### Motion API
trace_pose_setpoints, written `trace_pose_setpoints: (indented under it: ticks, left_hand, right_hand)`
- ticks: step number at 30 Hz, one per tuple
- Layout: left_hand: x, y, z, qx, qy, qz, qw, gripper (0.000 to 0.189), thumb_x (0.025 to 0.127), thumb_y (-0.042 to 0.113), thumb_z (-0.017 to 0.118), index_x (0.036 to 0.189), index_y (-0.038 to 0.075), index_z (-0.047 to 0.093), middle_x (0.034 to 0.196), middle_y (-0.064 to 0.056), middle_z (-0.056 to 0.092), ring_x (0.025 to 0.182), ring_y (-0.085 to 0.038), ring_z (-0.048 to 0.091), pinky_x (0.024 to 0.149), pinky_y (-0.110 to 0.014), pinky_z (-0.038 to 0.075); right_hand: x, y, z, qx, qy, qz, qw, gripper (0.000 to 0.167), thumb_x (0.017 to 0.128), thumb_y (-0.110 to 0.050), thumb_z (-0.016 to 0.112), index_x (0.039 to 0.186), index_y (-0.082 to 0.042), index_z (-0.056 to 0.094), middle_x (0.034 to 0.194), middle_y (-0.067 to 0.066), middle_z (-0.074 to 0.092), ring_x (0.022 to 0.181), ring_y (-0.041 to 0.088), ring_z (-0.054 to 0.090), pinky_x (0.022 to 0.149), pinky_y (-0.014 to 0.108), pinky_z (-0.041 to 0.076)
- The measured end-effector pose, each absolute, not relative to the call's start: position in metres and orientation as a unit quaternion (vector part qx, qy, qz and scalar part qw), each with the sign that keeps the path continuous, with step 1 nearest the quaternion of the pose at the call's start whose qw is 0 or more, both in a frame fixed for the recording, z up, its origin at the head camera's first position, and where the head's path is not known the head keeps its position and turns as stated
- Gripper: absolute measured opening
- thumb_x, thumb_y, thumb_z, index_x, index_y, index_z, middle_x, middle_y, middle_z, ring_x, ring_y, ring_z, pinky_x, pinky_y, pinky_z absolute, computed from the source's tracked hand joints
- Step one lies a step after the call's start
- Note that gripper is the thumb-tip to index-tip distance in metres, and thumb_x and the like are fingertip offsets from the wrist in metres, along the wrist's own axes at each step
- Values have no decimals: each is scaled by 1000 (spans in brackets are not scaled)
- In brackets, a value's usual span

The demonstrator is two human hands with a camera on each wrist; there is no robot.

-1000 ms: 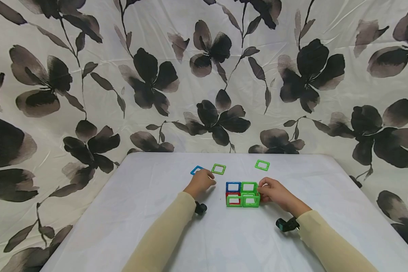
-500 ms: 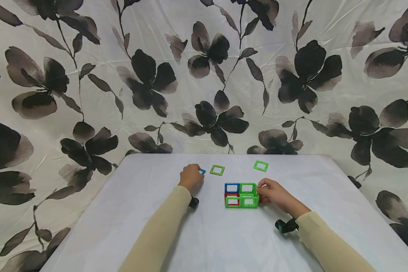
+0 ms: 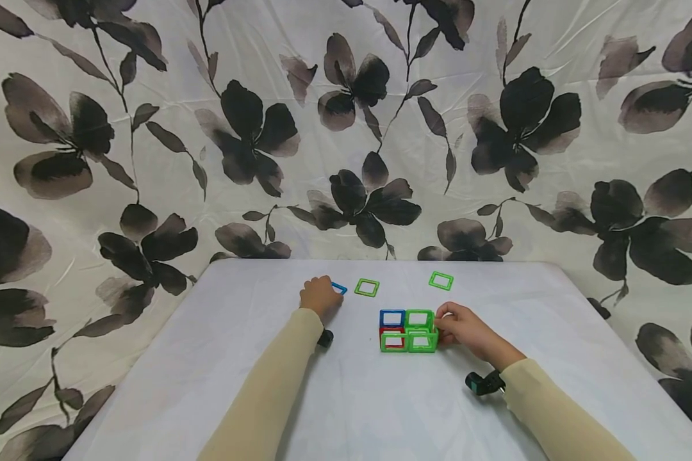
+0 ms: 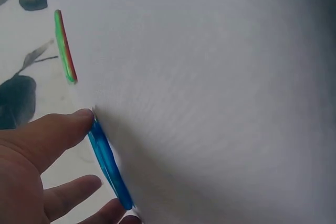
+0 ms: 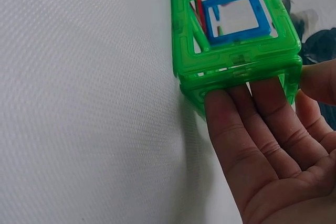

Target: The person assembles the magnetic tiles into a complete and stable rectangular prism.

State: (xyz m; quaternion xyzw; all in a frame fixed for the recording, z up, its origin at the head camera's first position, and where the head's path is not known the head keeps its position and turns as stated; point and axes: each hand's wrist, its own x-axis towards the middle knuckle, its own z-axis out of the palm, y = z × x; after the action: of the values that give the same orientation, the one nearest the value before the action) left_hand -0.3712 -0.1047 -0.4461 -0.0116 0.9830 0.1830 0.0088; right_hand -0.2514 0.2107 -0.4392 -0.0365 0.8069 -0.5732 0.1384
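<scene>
My left hand (image 3: 320, 298) is at the back left of the table, its thumb and fingertips at opposite ends of a blue square magnetic tile (image 3: 338, 288). In the left wrist view this blue tile (image 4: 109, 163) appears nearly edge-on. My right hand (image 3: 464, 326) holds the right end of a block built from magnetic tiles (image 3: 408, 331), with green, blue and red frames two squares wide. Seen from the right wrist, several fingers (image 5: 247, 129) lie along the green end face of the block (image 5: 239, 59), and another digit reaches its far corner.
Right of the left hand lies a green tile (image 3: 367, 287), with a red layer along its edge in the left wrist view. Another green tile (image 3: 441, 280) lies behind the block. A white cloth covers the table (image 3: 207, 358); a floral curtain (image 3: 300, 211) hangs behind.
My left hand has shifted left and back, from over the blue tile to its left side, and the tile now shows right of the fingers. The right hand stays at the block.
</scene>
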Motion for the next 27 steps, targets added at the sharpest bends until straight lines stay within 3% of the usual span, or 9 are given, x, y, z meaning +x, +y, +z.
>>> trace_pose_setpoints:
  ticks: [9, 27]
  left_hand:
    - [-373, -106, -443, 3, 981, 193, 8, 48, 83, 25, 70, 121, -2, 61, 112, -21, 61, 106, -36, 54, 92, -52, 47]
    - [-366, -101, -436, -20, 979, 203, 30, 59, 77, 37, 74, 120, -1, 59, 116, -22, 56, 110, -37, 50, 96, -54, 45]
  right_hand:
    - [-255, 211, -441, -32, 803, -578, 141, 19, 99, -17, 51, 108, -1, 47, 101, 15, 68, 83, 20, 66, 77, 37, 57]
    - [-253, 212, -443, -32, 809, -572, 135, 19, 99, -16, 51, 108, 0, 47, 103, 16, 67, 83, 19, 66, 76, 37, 57]
